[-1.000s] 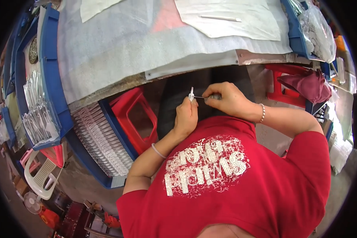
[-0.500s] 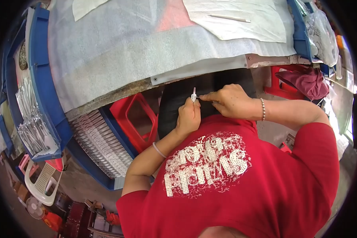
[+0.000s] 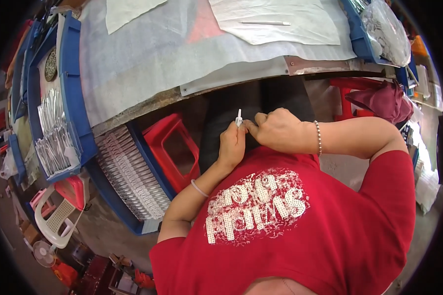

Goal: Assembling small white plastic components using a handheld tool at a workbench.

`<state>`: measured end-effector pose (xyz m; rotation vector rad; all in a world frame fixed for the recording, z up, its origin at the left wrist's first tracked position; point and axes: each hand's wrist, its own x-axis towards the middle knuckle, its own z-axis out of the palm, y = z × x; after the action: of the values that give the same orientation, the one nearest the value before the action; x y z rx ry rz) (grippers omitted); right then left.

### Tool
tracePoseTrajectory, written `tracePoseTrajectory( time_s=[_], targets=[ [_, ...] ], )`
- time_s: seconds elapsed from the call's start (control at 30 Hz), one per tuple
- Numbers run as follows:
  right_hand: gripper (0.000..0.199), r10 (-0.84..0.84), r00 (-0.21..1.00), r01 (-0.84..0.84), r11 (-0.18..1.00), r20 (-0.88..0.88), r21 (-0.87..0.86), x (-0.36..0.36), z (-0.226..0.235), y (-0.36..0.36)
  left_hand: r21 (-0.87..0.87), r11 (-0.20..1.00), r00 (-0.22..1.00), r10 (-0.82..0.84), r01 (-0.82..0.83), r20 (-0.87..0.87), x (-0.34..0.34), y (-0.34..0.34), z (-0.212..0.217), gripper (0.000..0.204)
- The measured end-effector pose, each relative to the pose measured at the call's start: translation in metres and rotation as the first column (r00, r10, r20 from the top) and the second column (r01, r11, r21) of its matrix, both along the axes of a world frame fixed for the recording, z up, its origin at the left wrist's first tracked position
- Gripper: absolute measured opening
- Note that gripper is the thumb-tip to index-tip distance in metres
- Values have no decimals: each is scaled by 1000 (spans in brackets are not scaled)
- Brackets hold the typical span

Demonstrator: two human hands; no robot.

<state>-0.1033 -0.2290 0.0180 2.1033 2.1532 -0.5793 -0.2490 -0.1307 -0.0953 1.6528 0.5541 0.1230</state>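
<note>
Over my lap, just below the table edge, my left hand [image 3: 232,144] is closed around a small white pen-like piece [image 3: 238,119]. Its narrow tip points up, and the lower part is hidden in my fingers. My right hand [image 3: 279,130] is beside it, fingers curled and pinched together, with the fingertips close to my left fingertips. Whatever the right fingers hold, if anything, is too small to make out.
A pale sheet covers the table [image 3: 147,73]; a thin pen-like stick [image 3: 265,23] lies on a white cloth [image 3: 300,34]. Blue trays of silvery rods [image 3: 54,132] and packed metallic pieces [image 3: 133,172] stand left. A red stool [image 3: 174,142] is under the table; a maroon cloth [image 3: 391,101] lies right.
My right index finger, stretched toward the white piece before, is now bent in, with the hand more curled. My left hand keeps its hold. The whole view has shifted slightly.
</note>
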Motion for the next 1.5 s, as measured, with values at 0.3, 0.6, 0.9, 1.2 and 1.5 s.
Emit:
tracePoseTrajectory(
  time_s=[0.3, 0.6, 0.9, 1.2, 1.5],
  targets=[
    [36, -414, 845, 389, 910, -338, -141, 10, -10, 5, 172, 985, 998, 4, -15, 67, 9, 5, 3, 17],
    [29, -425, 723, 533, 845, -545, 48, 0, 8, -23, -609, 792, 999, 9, -36, -48, -8, 34, 38, 28],
    [22, -487, -244, 542, 649, -838, -535, -40, -31, 7, -586, 804, 982, -177, 104, -70, 0, 61, 83, 24],
    [23, -653, -207, 385, 630, -728, -674, -41, -23, -4, 107, 986, 987, -139, 130, 76, -22, 26, 78, 16],
    [23, -642, -290, 369, 609, -710, -702, -39, -27, 7, 84, 985, 988, -152, 150, 23, -11, 40, 83, 14]
  ],
)
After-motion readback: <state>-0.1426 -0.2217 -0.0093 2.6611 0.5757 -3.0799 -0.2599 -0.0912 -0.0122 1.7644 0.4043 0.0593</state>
